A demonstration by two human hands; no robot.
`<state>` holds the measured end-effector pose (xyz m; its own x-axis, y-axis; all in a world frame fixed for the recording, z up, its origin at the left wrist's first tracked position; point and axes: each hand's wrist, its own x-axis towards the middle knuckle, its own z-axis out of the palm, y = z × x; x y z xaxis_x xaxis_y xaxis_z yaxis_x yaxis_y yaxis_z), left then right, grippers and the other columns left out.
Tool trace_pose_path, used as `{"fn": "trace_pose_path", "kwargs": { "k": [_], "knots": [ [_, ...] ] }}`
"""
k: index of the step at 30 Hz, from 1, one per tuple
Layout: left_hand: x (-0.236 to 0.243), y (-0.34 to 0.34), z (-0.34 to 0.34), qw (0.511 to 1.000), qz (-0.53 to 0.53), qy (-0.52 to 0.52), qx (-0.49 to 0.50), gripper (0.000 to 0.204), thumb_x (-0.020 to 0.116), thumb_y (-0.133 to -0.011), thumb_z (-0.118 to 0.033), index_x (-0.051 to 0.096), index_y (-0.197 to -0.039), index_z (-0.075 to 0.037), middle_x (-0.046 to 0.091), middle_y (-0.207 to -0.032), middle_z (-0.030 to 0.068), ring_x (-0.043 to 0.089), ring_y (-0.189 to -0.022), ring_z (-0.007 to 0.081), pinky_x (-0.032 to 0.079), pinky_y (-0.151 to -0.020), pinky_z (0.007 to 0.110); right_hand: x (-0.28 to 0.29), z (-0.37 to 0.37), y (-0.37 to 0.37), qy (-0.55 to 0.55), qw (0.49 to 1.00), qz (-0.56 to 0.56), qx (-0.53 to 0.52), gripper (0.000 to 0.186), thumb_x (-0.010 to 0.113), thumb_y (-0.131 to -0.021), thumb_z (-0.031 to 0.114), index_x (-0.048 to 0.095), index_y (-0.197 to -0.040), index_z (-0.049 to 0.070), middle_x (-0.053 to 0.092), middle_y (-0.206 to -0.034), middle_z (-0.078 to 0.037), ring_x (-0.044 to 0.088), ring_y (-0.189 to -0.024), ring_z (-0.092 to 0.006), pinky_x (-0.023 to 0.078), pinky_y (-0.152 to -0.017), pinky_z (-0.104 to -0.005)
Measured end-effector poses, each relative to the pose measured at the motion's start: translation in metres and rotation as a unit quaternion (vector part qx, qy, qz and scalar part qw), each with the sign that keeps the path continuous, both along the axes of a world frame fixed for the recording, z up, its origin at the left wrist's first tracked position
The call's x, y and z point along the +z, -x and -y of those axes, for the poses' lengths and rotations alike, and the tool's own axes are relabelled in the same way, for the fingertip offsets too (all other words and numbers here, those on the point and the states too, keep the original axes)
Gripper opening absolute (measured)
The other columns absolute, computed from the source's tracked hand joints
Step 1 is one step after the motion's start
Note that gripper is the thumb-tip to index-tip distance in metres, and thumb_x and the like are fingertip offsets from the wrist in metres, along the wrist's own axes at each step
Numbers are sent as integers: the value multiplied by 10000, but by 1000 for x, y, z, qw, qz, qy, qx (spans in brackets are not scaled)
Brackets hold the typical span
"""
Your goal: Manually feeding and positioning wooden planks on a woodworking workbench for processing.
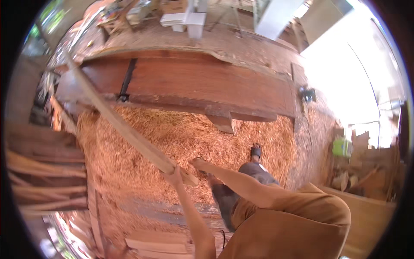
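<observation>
A long, squared wooden beam (125, 129) slants from the far left down to just in front of me. My left hand (174, 176) is closed around it near its near end. Close to that end, on its right, my right hand (198, 164) hangs over the wood shavings, apart from the beam. Its fingers are small and blurred, so their pose is unclear. Beyond the beam lies a large reddish-brown wooden slab (207, 86), with a dark clamp-like bar (127, 80) across its left part.
Orange wood shavings (164, 121) cover the ground around my sandalled foot (255, 151). Stacked boards (47, 181) stand at the left. A wooden block (222, 123) juts from under the slab. On the right are a dark power tool (307, 94) and a green container (342, 147).
</observation>
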<state>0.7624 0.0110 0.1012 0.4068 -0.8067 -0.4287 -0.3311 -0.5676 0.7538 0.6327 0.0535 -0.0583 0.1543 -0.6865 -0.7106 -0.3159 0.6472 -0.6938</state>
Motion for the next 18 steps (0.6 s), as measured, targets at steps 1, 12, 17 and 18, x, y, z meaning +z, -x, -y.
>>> {"fn": "trace_pose_path", "kwargs": {
  "k": [1, 12, 17, 18],
  "knots": [
    [10, 118, 29, 993, -45, 37, -105, 1091, 822, -712, -102, 154, -1569, 5, 427, -1479, 269, 489, -1324, 394, 444, -1110, 453, -70, 5, 107, 61, 992, -62, -86, 711, 401, -1018, 615, 668, -1239, -6, 657, -1283, -219, 628, -1177, -318, 464, -1021, -446],
    [9, 64, 4, 992, -81, 74, -63, 1016, 759, -755, -71, 148, -1556, 64, 332, -1525, 304, 422, -1381, 418, 387, -1149, 477, 49, 40, 10, -104, 975, 79, -178, 775, 385, -1006, 653, 652, -1285, -20, 629, -1315, -204, 593, -1210, -267, 456, -1020, -388],
    [0, 72, 0, 994, -22, 76, -70, 943, 705, -755, -5, 186, -1536, 94, 431, -1455, 317, 499, -1321, 408, 425, -1123, 437, 51, 28, 22, -96, 982, 80, -143, 770, 395, -1001, 654, 654, -1286, -12, 634, -1311, -199, 596, -1205, -265, 458, -1016, -386],
    [0, 71, -7, 995, -3, 73, -69, 944, 708, -745, -3, 194, -1530, 105, 443, -1440, 323, 512, -1307, 408, 430, -1114, 432, 55, 24, 21, -94, 983, 78, -134, 769, 397, -1000, 654, 654, -1287, -11, 634, -1310, -198, 597, -1204, -265, 459, -1015, -386]
  ]
}}
